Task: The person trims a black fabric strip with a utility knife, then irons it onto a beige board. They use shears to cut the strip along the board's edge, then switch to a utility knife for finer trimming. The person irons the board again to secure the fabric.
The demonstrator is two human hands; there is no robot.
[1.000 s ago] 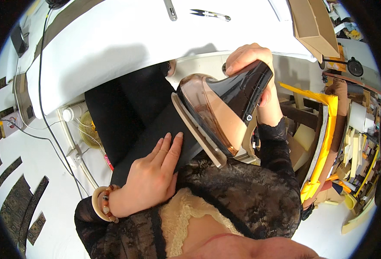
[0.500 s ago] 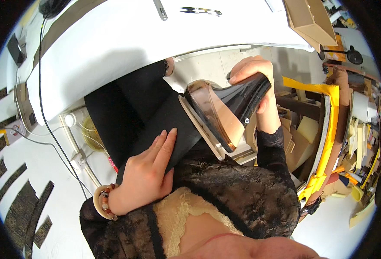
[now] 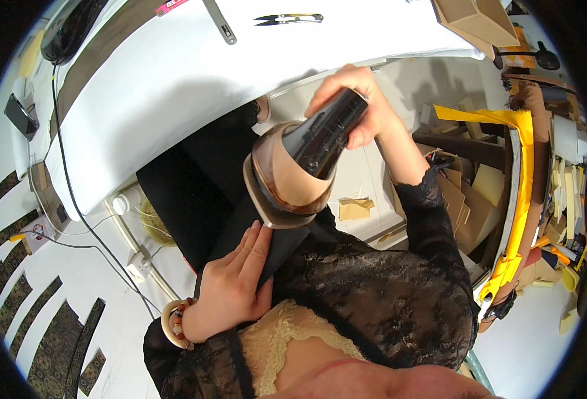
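Note:
My right hand (image 3: 360, 113) grips the black handle of an iron (image 3: 293, 173) with a copper-coloured body. The iron is tilted over a length of black fabric (image 3: 184, 183), its plate near my left fingertips; whether they touch I cannot tell. My left hand (image 3: 237, 279) lies on the fabric with its fingers stretched out, pressing near the iron's lower edge. The fabric slopes from under the white table (image 3: 140, 60) toward my body, and part of it is hidden by the iron and my hand.
On the table lie black snips (image 3: 288, 19) and a grey metal tool (image 3: 220, 23). A cardboard box (image 3: 473, 20) stands at its right end. Cords (image 3: 67, 179) hang at the left. At the right are a bin of card scraps (image 3: 466, 199) and yellow material (image 3: 520, 173). Patterned strips (image 3: 54, 352) lie bottom left.
My right hand has swung the iron leftward, turning it so its handle points up-right and its plate sits by my left fingertips. My left hand has shifted slightly downward in the view.

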